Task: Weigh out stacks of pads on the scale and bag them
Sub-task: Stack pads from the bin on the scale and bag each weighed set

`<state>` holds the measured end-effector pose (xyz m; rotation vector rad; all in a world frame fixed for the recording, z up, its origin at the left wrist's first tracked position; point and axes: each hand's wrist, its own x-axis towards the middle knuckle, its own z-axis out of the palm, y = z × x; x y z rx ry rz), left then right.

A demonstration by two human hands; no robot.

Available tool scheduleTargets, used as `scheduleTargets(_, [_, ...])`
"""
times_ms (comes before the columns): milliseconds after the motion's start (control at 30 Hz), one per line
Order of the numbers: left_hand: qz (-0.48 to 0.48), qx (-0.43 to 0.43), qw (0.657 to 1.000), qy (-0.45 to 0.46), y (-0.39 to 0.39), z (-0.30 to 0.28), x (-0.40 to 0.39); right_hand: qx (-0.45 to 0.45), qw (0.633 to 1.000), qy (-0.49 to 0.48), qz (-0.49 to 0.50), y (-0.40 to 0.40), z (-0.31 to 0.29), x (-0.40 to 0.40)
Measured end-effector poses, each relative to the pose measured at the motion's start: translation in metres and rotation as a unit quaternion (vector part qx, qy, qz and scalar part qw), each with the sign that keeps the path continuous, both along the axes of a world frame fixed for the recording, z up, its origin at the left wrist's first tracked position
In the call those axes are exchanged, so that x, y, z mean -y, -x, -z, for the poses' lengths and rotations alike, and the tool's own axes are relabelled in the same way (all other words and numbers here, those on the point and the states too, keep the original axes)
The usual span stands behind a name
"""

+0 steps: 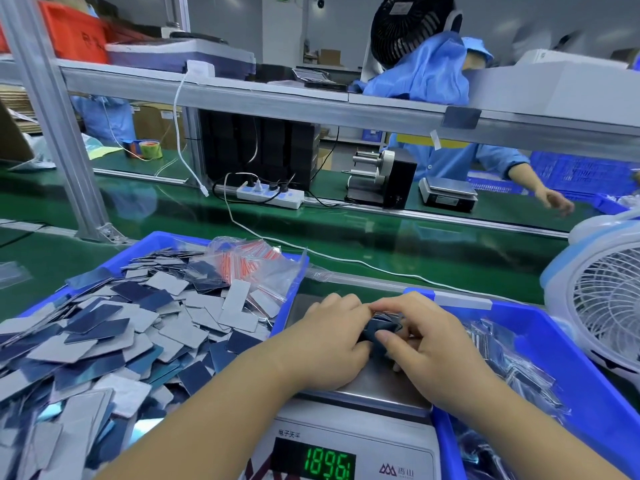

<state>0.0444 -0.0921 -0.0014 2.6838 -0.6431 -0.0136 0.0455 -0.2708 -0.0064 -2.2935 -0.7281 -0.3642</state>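
Both hands over scale [367, 386] pan: left hand [329, 344] and right hand [429, 344] pinching dark pad stack [381, 329]. Display [329, 464] roughly 1896. Loose pads bin [152, 242] at 9 o'clock.

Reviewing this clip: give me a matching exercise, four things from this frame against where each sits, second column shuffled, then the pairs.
Things:
1. loose pads
2. stack of pads
3. bagged pads
4. scale

Places:
A. between the two blue bins
B. in the right blue bin
C. held by the left hand and right hand over the scale pan
D. heaped in the left blue bin

Pairs: 1-D, 2-C, 3-B, 4-A
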Motion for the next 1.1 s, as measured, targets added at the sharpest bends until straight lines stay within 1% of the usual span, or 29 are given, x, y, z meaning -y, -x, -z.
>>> scheduleTargets(133, [0.002, 0.003, 1.000, -0.012, 0.000, 0.002, 0.000, 0.040, 0.999, 0.006, 0.015, -0.001, -0.002, -0.001])
scheduleTargets(267, [0.005, 0.012, 1.000, 0.010, -0.002, 0.006, 0.000, 0.059, 0.997, -0.002, 0.048, -0.003, -0.003, 0.002])
scheduleTargets(333, [0.008, 0.017, 0.999, 0.031, -0.003, 0.006, 0.000, 0.024, 0.998, -0.020, 0.060, -0.005, -0.004, 0.005])
scheduleTargets(400, [0.007, 0.014, 0.998, 0.054, -0.004, 0.007, -0.001, -0.042, 0.996, -0.072, 0.044, -0.006, -0.003, 0.007])
scheduleTargets(500, [0.004, 0.001, 0.997, 0.083, -0.006, 0.007, -0.004, -0.144, 0.977, -0.158, 0.017, -0.002, -0.002, 0.004])
scheduleTargets(567, [0.003, -0.011, 0.996, 0.086, -0.008, 0.008, -0.006, -0.186, 0.967, -0.176, 0.011, -0.002, -0.002, 0.003])
scheduleTargets(600, [0.000, -0.016, 0.997, 0.082, -0.009, 0.008, -0.007, -0.193, 0.967, -0.164, 0.014, -0.003, -0.003, 0.003])
scheduleTargets(633, [-0.003, -0.019, 0.997, 0.073, -0.010, 0.008, -0.007, -0.181, 0.974, -0.135, 0.024, -0.004, -0.004, 0.004])
scheduleTargets(700, [-0.003, -0.018, 0.999, 0.050, -0.010, 0.009, -0.007, -0.115, 0.990, -0.058, 0.051, -0.007, -0.006, 0.008])
scheduleTargets(767, [0.001, -0.014, 0.999, 0.035, -0.010, 0.010, -0.006, -0.063, 0.995, -0.008, 0.074, -0.006, -0.009, 0.011])
scheduleTargets(867, [0.005, -0.010, 0.999, 0.030, -0.009, 0.010, -0.005, -0.068, 0.993, 0.012, 0.091, -0.005, -0.008, 0.010])
scheduleTargets(967, [0.002, -0.011, 0.998, 0.059, -0.010, 0.008, -0.006, -0.063, 0.994, 0.042, 0.081, -0.005, -0.006, 0.007])
scheduleTargets(1067, [0.003, -0.013, 0.998, 0.067, -0.011, 0.008, -0.007, -0.059, 0.994, 0.067, 0.064, -0.006, -0.006, 0.007])
scheduleTargets(1100, [0.005, -0.014, 0.998, 0.068, -0.011, 0.009, -0.007, -0.052, 0.993, 0.089, 0.062, -0.007, -0.005, 0.009])
